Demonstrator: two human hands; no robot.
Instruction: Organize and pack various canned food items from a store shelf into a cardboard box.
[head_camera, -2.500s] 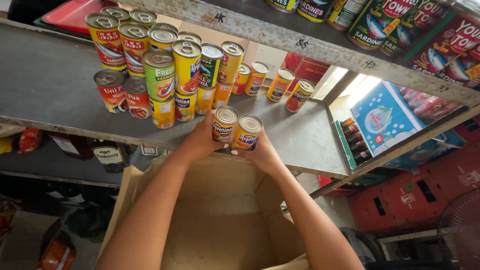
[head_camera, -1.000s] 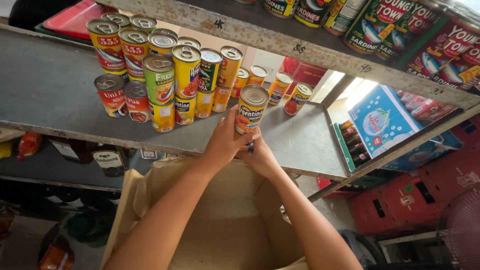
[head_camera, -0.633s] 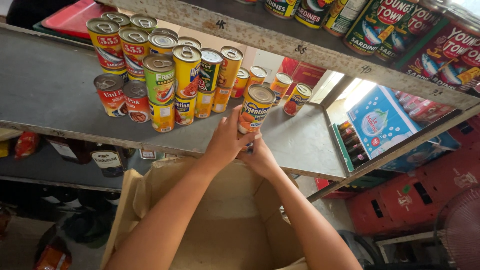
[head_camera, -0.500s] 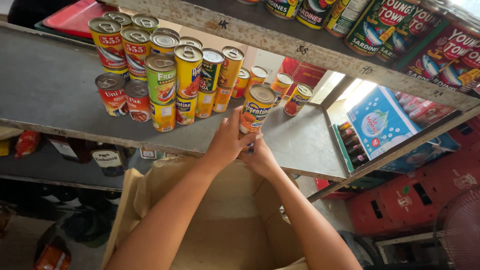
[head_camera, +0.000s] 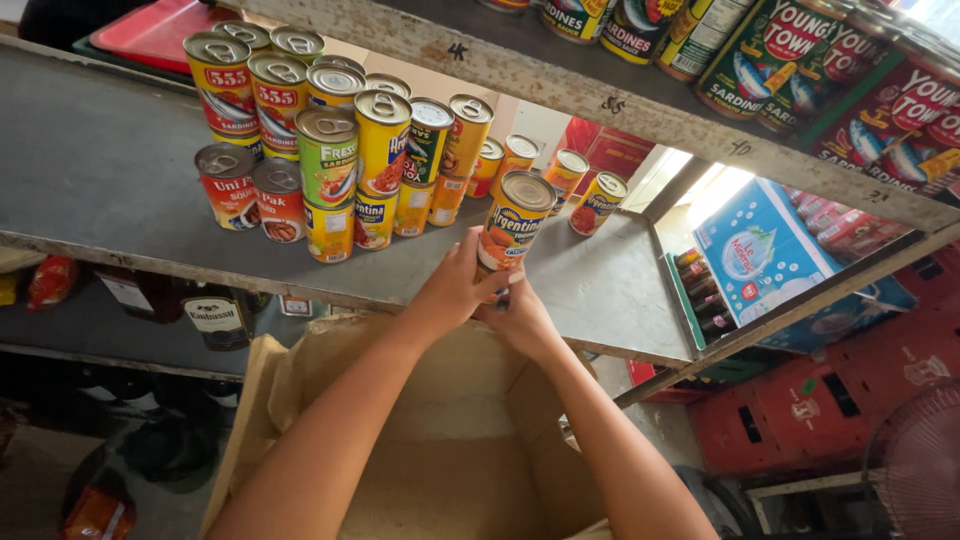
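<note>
Head view: both hands meet at the front of the grey metal shelf. The left hand is wrapped around the lower half of a tall yellow-orange tin can with a silver pull-tab lid, fingers closed on its wall. The right hand, at the can's 6 o'clock, is curled under its base. The can stands upright, tilted slightly. Stacked cans lie at its 9 o'clock; an open cardboard box sits below. Judged rigid, fairly heavy, label smooth; mid-wall grip suits.
</note>
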